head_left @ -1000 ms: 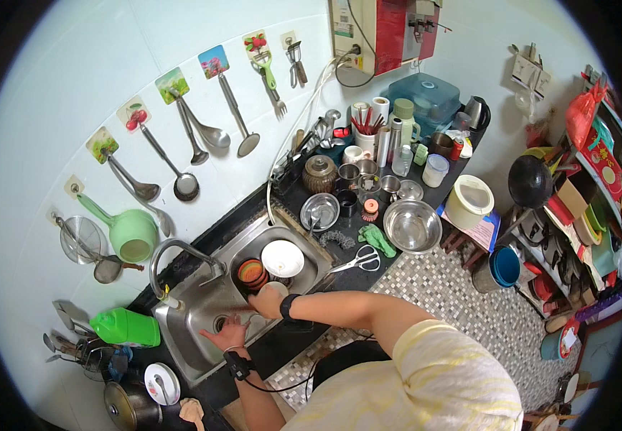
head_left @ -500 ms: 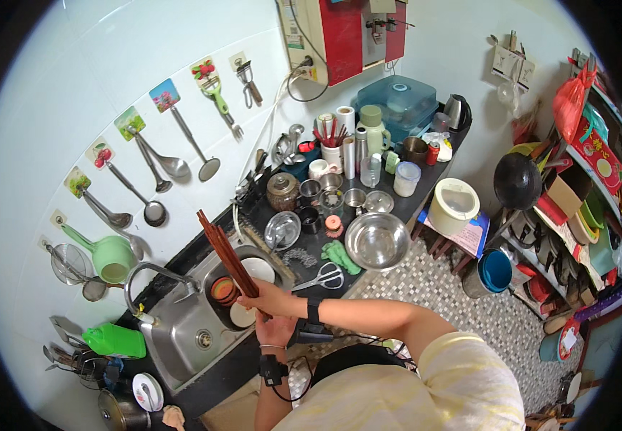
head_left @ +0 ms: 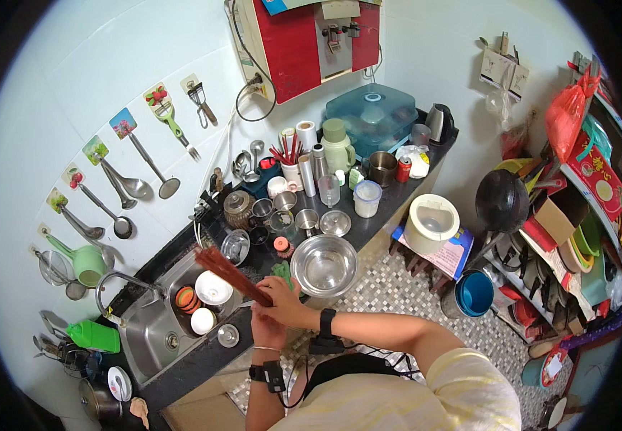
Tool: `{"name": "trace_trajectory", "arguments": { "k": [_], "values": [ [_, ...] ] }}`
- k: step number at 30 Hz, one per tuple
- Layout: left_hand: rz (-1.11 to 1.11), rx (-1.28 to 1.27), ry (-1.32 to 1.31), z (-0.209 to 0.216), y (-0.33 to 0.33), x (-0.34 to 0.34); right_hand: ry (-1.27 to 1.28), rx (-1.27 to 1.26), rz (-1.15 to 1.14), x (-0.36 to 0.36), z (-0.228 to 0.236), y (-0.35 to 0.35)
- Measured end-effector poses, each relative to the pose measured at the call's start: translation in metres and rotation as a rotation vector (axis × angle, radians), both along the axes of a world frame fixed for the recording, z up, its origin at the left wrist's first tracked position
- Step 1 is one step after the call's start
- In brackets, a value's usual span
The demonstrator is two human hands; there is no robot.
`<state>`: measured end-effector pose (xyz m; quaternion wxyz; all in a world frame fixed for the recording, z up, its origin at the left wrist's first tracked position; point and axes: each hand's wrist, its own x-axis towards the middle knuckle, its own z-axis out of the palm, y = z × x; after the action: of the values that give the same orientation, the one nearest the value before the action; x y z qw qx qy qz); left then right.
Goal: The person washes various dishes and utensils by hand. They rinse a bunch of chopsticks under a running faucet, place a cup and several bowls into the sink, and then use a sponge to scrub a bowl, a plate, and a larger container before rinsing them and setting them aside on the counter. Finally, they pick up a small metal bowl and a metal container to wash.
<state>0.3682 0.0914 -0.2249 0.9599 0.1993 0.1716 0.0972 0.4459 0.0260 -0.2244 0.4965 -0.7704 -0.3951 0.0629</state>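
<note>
Two bare hands are at work, just below and left of the frame's centre: one right hand [head_left: 287, 303] and one left hand [head_left: 268, 329]. They share one bundle of chopsticks [head_left: 235, 276], packed too tightly for the single sticks to be counted. The right fingers are curled around the bundle's lower end; the left hand sits just beneath, close against that end, its fingers partly hidden, so I cannot tell how far they are closed. The chopsticks are long, slim and reddish-brown, lying side by side in a slanted sheaf that points toward the upper left, their far tips slightly uneven. The bundle stands in the middle of the frame, left of centre, above the counter edge. To its lower left is one steel sink [head_left: 146, 327] with one curved faucet [head_left: 119, 276]; in it are two white dishes [head_left: 214, 287] and one stack of orange and green bowls [head_left: 187, 299], their number unclear. Right of the bundle are one steel basin [head_left: 324, 264], one orange brush [head_left: 282, 246] and one green cloth [head_left: 281, 271]. Higher up, above centre, stands one white holder [head_left: 291, 176] with more red sticks.
</note>
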Motion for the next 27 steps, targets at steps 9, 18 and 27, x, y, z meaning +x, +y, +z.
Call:
{"name": "trace_trajectory", "arguments": {
  "k": [9, 18, 27],
  "values": [
    [-0.147, 0.906, 0.097, -0.028, 0.025, -0.021, 0.811, 0.107, 0.359, 0.002, 0.002, 0.007],
    [-0.369, 1.313, 0.425, -0.020, 0.083, -0.085, 1.026, 0.080, 0.464, -0.001, 0.027, 0.053],
    [-0.522, 1.588, 0.495, -0.003, 0.110, -0.091, 0.976, -0.057, 0.465, 0.023, 0.049, 0.048]
  ]
}}
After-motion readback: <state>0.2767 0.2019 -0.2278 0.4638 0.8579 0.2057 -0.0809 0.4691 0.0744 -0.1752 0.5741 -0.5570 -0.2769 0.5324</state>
